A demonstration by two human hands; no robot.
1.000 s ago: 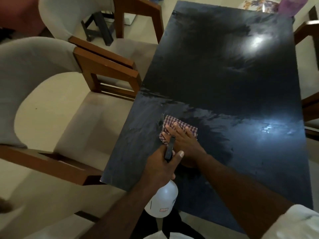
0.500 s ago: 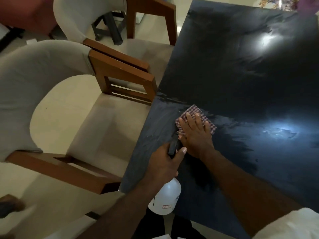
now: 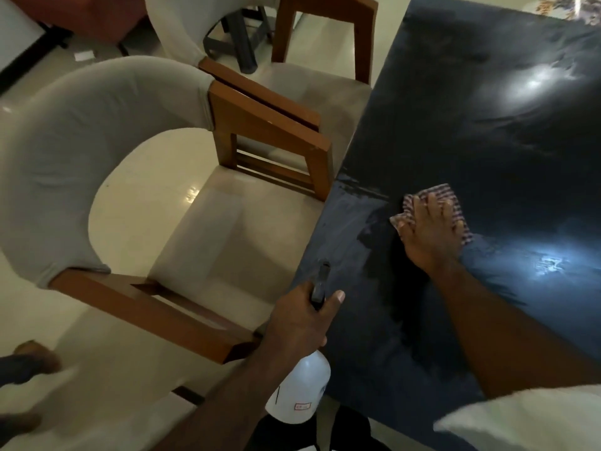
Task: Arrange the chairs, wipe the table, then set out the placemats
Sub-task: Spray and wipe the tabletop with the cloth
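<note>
A glossy black table point(image 3: 487, 131) fills the right half of the view, with wet streaks across it. My right hand point(image 3: 431, 236) lies flat on a red-and-white checked cloth point(image 3: 440, 195), pressing it onto the tabletop near the left edge. My left hand point(image 3: 299, 323) grips the black trigger head of a white spray bottle point(image 3: 297, 392), held over the table's near left corner. Two grey-cushioned wooden armchairs, the near chair point(image 3: 107, 151) and the far chair point(image 3: 292, 79), stand tucked along the table's left side.
A dark plastic stool point(image 3: 240, 37) stands on the pale tiled floor behind the far chair. A reddish sofa point(image 3: 81, 14) sits at the top left. A patterned item point(image 3: 566, 8) lies at the table's far right corner. A foot point(image 3: 35, 356) shows at the lower left.
My right hand has slid the cloth away from me and to the right across the tabletop. My left hand keeps the bottle in the same grip. The view has shifted left.
</note>
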